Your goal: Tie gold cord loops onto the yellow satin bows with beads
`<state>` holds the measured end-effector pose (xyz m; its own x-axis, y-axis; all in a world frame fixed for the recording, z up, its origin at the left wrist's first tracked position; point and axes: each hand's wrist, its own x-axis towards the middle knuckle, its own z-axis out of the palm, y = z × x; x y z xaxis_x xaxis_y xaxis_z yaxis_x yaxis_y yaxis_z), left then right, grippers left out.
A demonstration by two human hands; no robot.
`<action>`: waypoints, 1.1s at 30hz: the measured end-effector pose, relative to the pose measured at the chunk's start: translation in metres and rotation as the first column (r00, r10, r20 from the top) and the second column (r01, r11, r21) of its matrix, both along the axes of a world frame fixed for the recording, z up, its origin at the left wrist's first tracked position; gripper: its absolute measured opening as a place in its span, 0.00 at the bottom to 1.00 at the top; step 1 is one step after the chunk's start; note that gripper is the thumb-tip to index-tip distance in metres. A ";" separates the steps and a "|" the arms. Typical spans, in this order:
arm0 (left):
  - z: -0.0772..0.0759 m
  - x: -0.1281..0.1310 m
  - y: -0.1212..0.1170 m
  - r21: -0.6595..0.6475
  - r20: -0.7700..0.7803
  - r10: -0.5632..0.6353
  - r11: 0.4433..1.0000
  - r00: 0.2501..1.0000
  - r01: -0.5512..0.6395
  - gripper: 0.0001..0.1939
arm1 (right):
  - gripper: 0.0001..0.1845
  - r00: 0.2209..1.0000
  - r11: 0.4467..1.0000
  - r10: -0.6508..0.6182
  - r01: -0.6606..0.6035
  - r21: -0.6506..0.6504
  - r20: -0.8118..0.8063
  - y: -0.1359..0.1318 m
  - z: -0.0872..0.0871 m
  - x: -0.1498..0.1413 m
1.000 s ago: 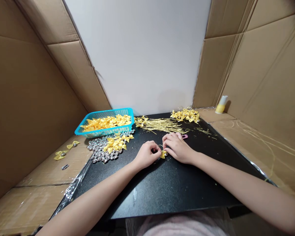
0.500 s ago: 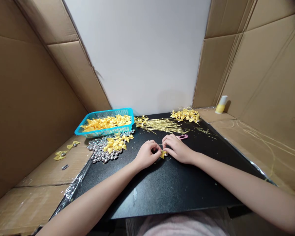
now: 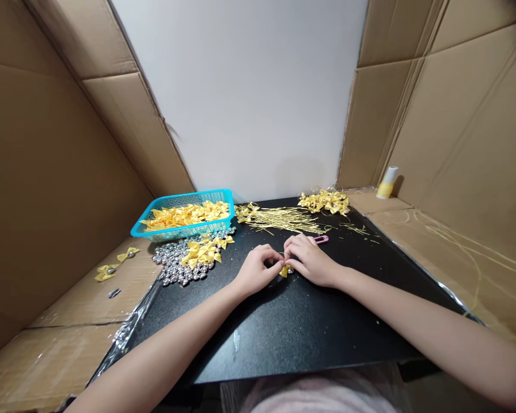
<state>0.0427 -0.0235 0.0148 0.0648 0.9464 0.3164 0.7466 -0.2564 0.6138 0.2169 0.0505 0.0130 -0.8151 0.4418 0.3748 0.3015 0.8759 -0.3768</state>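
Just right of the frame's centre, your left hand [image 3: 258, 269] and right hand [image 3: 312, 261] meet over a small, glossy yellow ribbon bow [image 3: 285, 272]. Both are narrowed to a fingertip pinch on it; whether ribbon or fine cord lies between the fingertips is too small to tell. With so little to grip, the bow could slip or twist if either pinch loosens.

Just beyond your right hand pokes a pink looped handle [image 3: 321, 239], which a careless knuckle could knock. Farther up the black tabletop [image 3: 284, 338], thin golden cord lengths [image 3: 289, 219] lie overlapped and could snag if you pull one out fast.

Left of centre, shiny silver beads [image 3: 172, 261] sit loosely heaped near the tabletop's edge, beside a turquoise plastic basket [image 3: 139, 232]; a sweep of your left forearm would likely scatter them.
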 end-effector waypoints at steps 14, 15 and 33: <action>-0.002 0.000 0.002 -0.042 -0.043 0.023 0.999 0.999 -0.025 0.10 | 0.04 1.000 1.000 0.007 -0.007 0.016 -0.002 0.002 0.000 0.001; -0.002 0.000 0.002 -0.044 -0.048 0.021 0.999 0.999 -0.023 0.10 | 0.04 1.000 1.000 0.008 -0.008 0.017 -0.004 0.002 0.001 0.001; -0.002 -0.001 0.001 -0.065 -0.103 -0.058 0.997 0.993 0.052 0.07 | 0.04 0.999 0.999 0.015 -0.013 0.044 -0.052 0.002 0.003 0.002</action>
<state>0.0421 -0.0228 0.0129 0.1470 0.9581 0.2459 0.7937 -0.2626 0.5487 0.2186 0.0523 0.0156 -0.7999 0.4130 0.4353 0.2704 0.8957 -0.3531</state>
